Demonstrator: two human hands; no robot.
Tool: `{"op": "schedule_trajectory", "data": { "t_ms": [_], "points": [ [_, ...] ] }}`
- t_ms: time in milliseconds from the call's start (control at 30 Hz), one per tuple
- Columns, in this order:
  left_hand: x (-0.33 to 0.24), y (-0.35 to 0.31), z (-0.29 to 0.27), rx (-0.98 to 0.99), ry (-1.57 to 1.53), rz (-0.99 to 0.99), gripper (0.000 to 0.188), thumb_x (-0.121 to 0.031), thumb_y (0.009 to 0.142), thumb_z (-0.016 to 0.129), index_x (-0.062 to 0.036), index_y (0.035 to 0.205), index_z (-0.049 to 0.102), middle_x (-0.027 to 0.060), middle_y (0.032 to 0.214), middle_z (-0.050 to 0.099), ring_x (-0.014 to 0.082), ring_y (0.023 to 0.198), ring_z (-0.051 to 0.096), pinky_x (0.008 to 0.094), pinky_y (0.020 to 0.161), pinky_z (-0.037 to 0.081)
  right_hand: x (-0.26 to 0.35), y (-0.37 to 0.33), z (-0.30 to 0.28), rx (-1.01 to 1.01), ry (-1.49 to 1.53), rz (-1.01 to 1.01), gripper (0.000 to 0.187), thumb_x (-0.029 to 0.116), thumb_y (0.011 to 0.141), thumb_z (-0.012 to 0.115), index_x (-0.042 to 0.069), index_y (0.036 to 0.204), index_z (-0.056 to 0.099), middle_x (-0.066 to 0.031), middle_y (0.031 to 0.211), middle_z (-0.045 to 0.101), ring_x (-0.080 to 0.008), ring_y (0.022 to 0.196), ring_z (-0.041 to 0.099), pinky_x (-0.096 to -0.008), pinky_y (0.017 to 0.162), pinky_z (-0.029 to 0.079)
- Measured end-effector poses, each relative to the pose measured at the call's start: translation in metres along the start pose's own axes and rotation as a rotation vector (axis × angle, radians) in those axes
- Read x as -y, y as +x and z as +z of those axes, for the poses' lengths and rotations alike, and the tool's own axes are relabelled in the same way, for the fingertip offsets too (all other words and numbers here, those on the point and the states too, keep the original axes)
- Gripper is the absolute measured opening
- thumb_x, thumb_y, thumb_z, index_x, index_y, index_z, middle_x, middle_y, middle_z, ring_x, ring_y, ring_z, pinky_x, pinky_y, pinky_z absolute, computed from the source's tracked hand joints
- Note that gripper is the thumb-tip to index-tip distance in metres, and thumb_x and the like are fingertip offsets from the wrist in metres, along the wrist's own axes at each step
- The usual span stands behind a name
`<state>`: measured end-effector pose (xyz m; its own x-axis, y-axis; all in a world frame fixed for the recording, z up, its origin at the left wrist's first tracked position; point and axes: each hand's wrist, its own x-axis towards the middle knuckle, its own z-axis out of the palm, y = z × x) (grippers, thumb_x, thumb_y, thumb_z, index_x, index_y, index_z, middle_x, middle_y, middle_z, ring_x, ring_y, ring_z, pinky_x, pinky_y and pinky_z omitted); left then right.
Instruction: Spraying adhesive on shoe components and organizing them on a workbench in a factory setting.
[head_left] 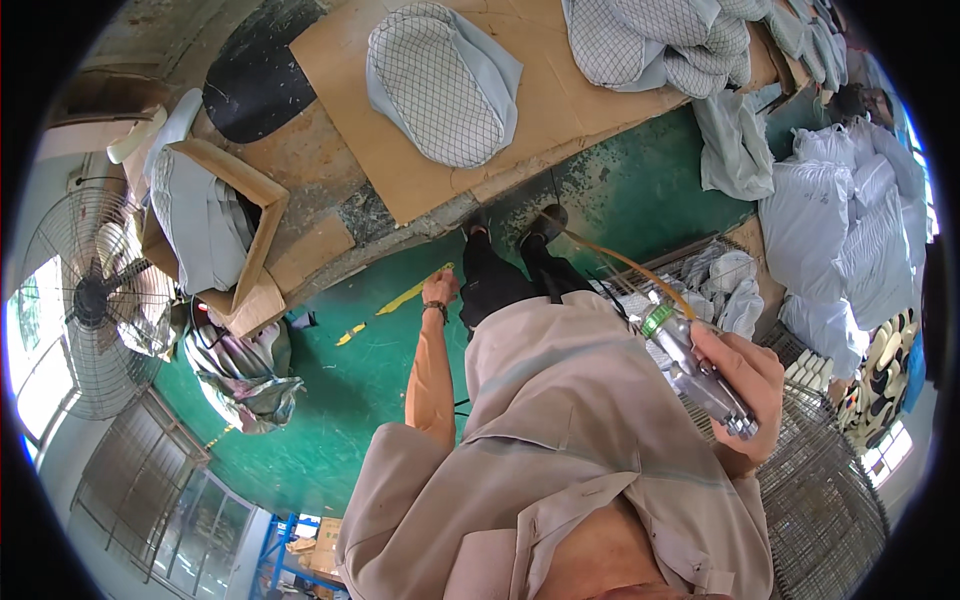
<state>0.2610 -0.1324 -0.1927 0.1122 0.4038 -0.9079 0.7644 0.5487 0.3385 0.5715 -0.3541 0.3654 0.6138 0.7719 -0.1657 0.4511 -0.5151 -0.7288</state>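
Observation:
In my right hand (pixel 745 375) is a silver air tool (pixel 690 372) with a green fitting (pixel 657 320), held in front of my body on the right. Its exact kind does not show. An orange-brown hose (pixel 640 268) runs from it toward the table. Down by my left side hangs my left hand (pixel 440 287), its fingers curled. What they hold, if anything, is too small to tell. A white cover with a dark diamond grid (pixel 440 85) lies on a cardboard sheet (pixel 345 75) on the worktable beyond me.
More grid-patterned covers (pixel 650 35) are heaped at the table's far right. White sacks (pixel 830 210) and wire racks (pixel 825 500) stand on my right. On my left are a large fan (pixel 92 300), a cardboard box (pixel 270 190) and a filled bag (pixel 240 375). Yellow tape (pixel 400 300) marks the green floor.

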Motion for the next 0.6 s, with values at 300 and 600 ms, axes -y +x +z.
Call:
{"op": "schedule_trajectory", "data": {
  "t_ms": [300, 600],
  "points": [
    [-0.052, -0.018, 0.011, 0.03, -0.091, 0.18, 0.03, -0.03, 0.097, 0.064, -0.0064, 0.115, 0.069, 0.0066, 0.096, 0.075, 0.016, 0.082, 0.072, 0.0317, 0.064, 0.056, 0.001, -0.007, -0.005, -0.041, -0.086, 0.032, 0.046, 0.017, 0.076, 0.068, -0.004, 0.117, 0.07, -0.0133, 0.076, 0.065, -0.0266, 0.065, 0.064, -0.0321, 0.063, 0.046],
    [-0.17, -0.041, 0.021, -0.024, -0.51, 0.554, 0.027, -0.019, 0.099, 0.063, -0.0009, 0.118, 0.065, 0.0069, 0.097, 0.071, 0.0148, 0.079, 0.069, 0.0279, 0.064, 0.058, -0.004, -0.009, -0.019, -0.024, -0.116, 0.119, 0.058, 0.017, 0.066, 0.079, -0.004, 0.119, 0.069, -0.0144, 0.086, 0.068, -0.0248, 0.073, 0.065, -0.0314, 0.068, 0.046]
  ]
}}
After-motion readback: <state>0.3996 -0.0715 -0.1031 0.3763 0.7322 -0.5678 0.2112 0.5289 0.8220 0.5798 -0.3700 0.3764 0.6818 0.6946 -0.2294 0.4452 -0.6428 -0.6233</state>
